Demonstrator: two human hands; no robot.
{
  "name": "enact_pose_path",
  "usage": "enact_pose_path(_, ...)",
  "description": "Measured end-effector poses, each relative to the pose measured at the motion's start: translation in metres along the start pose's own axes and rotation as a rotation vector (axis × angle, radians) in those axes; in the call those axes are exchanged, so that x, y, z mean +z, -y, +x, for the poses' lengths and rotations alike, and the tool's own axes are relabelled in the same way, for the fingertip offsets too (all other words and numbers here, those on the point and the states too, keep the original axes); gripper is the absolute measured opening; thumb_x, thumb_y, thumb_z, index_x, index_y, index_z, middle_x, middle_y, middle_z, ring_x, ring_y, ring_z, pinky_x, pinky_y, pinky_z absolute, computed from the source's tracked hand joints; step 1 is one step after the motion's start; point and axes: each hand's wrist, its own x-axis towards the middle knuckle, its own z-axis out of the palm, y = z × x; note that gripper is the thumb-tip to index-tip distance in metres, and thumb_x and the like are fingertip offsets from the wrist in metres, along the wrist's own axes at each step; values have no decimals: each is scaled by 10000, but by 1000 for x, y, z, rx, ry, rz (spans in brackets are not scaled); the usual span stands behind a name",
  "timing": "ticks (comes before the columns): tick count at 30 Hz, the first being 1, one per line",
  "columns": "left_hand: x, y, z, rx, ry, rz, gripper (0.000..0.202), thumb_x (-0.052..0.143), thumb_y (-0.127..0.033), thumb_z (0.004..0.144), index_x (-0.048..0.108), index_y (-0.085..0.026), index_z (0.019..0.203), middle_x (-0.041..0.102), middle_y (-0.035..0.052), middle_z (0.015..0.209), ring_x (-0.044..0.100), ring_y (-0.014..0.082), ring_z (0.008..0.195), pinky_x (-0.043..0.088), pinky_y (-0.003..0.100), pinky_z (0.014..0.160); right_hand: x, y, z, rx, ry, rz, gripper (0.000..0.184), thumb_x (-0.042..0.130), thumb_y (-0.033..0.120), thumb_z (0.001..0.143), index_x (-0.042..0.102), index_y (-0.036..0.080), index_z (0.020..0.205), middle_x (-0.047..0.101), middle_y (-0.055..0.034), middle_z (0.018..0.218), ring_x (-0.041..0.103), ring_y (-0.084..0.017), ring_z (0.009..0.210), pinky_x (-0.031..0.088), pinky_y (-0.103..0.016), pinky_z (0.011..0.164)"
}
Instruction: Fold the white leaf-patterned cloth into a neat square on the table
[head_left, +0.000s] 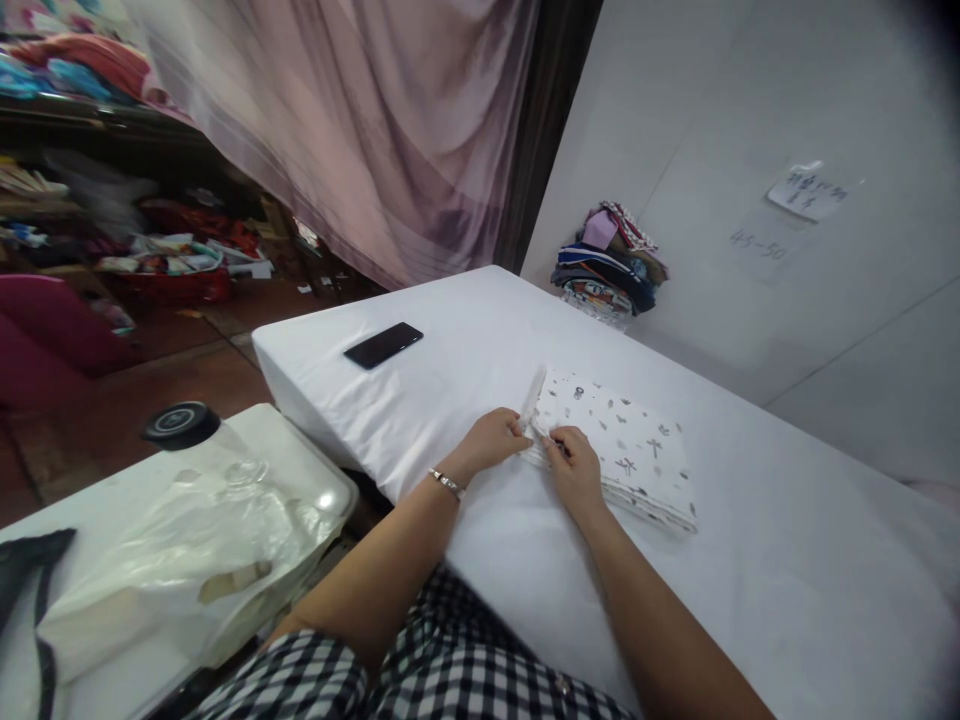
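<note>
A folded white cloth [622, 430] with a small grey plant-like print lies flat on the white-covered table [457, 320]. My left hand [491, 438], below a bracelet on the wrist, pinches the cloth's left edge near its front corner. Close beside it, my right hand [574, 465] has its fingers curled on the same edge, thumb and forefinger pressed together on the fabric. Between the two hands the edge is bunched up a little. Several layers show along the cloth's front side.
A black phone [384, 345] lies toward the table's far left. Folded clothes [609, 262] are stacked by the wall. On the left, a white surface [262, 430] bears a plastic bag [187, 540] and a black round lid [180, 425]. A pink curtain [375, 130] hangs behind.
</note>
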Motion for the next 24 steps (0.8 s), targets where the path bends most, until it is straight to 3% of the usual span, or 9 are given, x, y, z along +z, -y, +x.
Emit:
enact_pose_path(6,1,-5,-3,42,-26,73,90,597,-245,630,581,-175,575,615,50,1011,575,192,914,402,269,812,2,-1,-2,-47,-15,-34,141,496,317,838,585,208,839,598,-47,851,535,-180,838,423,-310,742)
enact_pose_path(9,0,-6,-3,0,14,-37,109,563,-231,634,560,-164,548,624,44,991,585,178,843,414,256,730,3,0,-3,-74,-22,-55,146,491,315,843,591,210,858,601,-50,862,536,-181,853,433,-316,756)
enact_pose_path(14,-2,-6,-2,-16,73,-193,171,533,-241,630,510,-155,484,628,29,784,571,188,809,394,237,641,0,3,-5,-169,25,-129,153,498,284,836,601,201,913,602,-69,922,530,-195,896,442,-329,788)
enact_pose_path(18,-3,-7,-3,-16,80,-255,149,526,-224,616,532,-147,488,636,29,836,561,179,811,385,237,644,0,4,-5,-195,60,-182,189,550,315,805,590,197,947,589,-78,964,518,-211,919,435,-343,803)
enact_pose_path(24,-8,-8,-3,-77,108,-386,154,557,-279,624,629,-146,595,630,44,1018,573,175,846,415,256,718,4,3,-4,-126,27,-144,126,509,296,830,583,205,875,590,-58,892,522,-193,865,432,-325,770)
